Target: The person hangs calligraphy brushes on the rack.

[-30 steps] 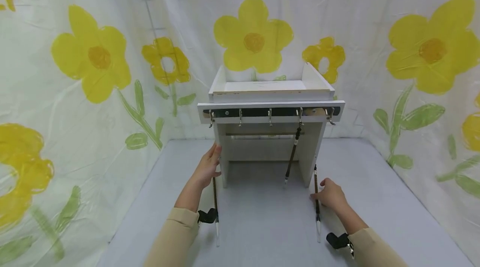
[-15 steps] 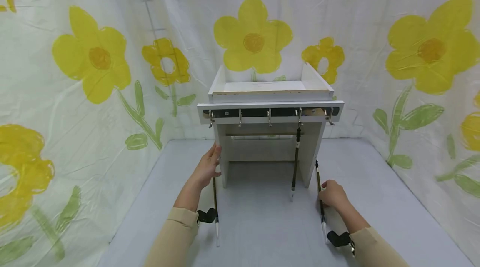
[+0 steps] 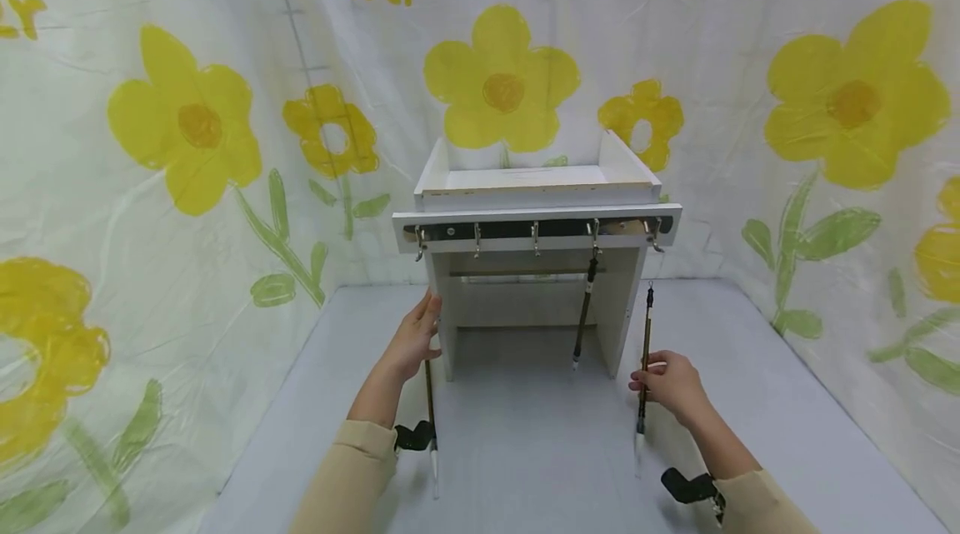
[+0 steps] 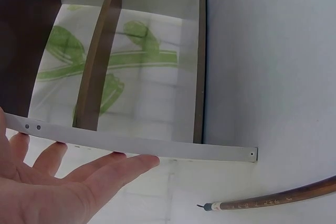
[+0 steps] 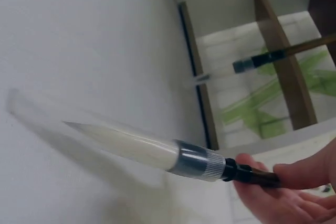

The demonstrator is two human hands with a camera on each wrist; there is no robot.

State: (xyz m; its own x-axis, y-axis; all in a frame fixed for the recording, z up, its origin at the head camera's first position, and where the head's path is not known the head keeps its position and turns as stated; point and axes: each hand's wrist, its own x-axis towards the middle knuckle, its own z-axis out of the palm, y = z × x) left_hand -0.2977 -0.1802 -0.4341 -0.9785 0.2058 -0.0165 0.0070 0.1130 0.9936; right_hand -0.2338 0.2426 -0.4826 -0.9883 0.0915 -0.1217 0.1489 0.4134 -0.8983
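In the head view, my right hand (image 3: 672, 384) pinches a calligraphy brush (image 3: 647, 334) by its dark handle. The brush stands nearly upright, loop end up, to the right of a white hook rack (image 3: 630, 301). Its pale bristles point down inside a clear cover, as the right wrist view shows. My left hand (image 3: 412, 341) rests fairly straight fingers (image 4: 126, 174) against the rack's left side panel. A second brush (image 3: 585, 309) hangs from the hook second from the right. Partly behind my left wrist lies a third brush (image 3: 431, 396) on the table.
Several metal hooks (image 3: 536, 238) line the dark strip on the rack's front. An open tray-like top (image 3: 536, 177) sits above. The rack stands on a pale table (image 3: 536, 451), before a flower-painted white curtain (image 3: 375, 42).
My right hand has raised the brush off the table and turned it closer to upright. The hanging brush has swung. My left hand stays at the panel.
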